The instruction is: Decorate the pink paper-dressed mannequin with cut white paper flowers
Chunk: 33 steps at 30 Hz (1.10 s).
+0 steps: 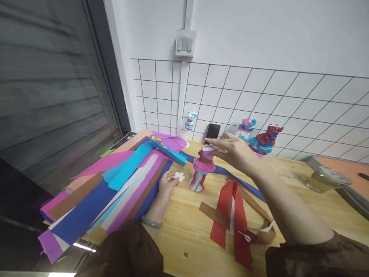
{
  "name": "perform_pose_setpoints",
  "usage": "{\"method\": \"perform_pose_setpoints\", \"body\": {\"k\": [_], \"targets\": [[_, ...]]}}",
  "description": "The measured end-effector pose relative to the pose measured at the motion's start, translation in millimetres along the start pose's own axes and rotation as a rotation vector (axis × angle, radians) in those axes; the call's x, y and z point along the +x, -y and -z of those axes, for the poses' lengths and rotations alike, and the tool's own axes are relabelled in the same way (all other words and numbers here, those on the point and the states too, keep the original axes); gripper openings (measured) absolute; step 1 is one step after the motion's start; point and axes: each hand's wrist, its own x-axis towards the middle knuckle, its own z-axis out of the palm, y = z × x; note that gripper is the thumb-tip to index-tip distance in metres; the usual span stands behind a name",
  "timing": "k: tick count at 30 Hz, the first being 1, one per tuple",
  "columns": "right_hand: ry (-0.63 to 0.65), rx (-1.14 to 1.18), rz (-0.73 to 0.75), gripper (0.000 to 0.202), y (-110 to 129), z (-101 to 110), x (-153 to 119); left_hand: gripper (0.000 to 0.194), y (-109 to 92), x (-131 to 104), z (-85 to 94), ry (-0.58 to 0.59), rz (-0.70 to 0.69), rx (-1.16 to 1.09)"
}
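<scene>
My left hand (167,184) pinches a small white flower-shaped piece (179,177) between thumb and fingertips, low over the table. To its right a small mannequin in a pink dress (203,166) stands upright, with a brown band at the waist and striped strips below. My right hand (229,146) is closed on the top of this mannequin, thumb and fingers at its shoulders. The fingers partly hide the mannequin's upper end.
Colored paper strips (88,204) are heaped at the left. Red strips (240,225) and brown ones lie at the right front. Behind stand a phone (213,132) and dressed mannequins (264,140). A tape roll (328,178) sits far right on the wooden table (187,235).
</scene>
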Motion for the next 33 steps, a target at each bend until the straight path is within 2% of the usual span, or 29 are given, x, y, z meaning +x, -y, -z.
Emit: {"method": "perform_pose_setpoints", "body": {"k": [17,26,33], "targets": [[0.053,0.045,-0.074,0.037,4.9,5.1,1.7,0.057,-4.6,-3.6,-1.9,-0.014,0.012,0.006],[0.11,0.037,-0.052,0.036,2.2,8.4,2.7,0.057,-5.4,-4.5,-1.3,-0.008,0.013,0.003],[0.096,0.022,-0.047,0.035,5.5,10.6,2.9,0.057,-4.9,-3.9,-1.3,-0.013,0.017,0.0]]}}
